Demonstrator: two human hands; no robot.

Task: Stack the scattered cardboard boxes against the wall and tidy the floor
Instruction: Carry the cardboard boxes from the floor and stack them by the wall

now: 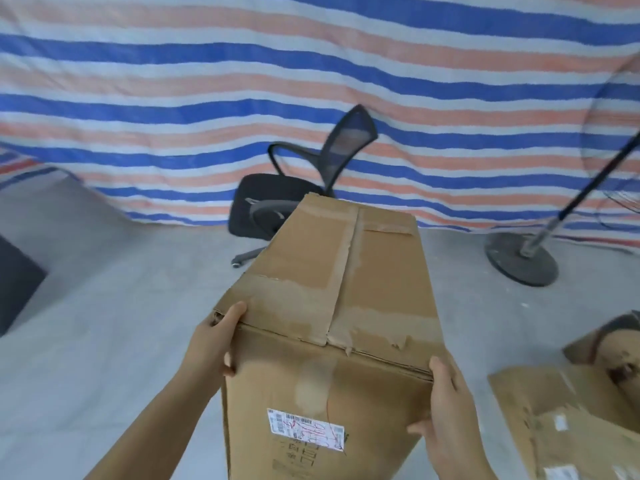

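Lowest in the frame, two bare forearms rise from the bottom edge to a tall cardboard box (332, 323) that fills the centre. The left hand (216, 339) clasps the near left corner: its fingers curl over the top edge while the thumb lies against the side. The right hand (445, 407) presses flat on the near right corner, fingers laid up along the edge and thumb spread across the front face. The box is squeezed between the two palms; whether its base rests on the floor or is lifted cannot be told, as the bottom runs out of frame.

On the front face, low centre, sits a white shipping label (306, 429) marked in red pen. The top flaps are shut, with torn tape along the seam.

At lower right a second cardboard box (568, 420) lies on the grey floor (104, 323), near the held one but apart from it, with something dark and blurred on its far end.

Farther back, just behind the held box, stands a black office chair (277, 202); at right is a pedestal fan (523, 261), its round base on the floor. Behind everything hangs a striped tarpaulin (207, 81) covering the wall.

The step in hand looks like carrying this box toward the wall. The next move calls for a firm two-sided hold and a path left of the chair, setting the box flush to the tarpaulin.
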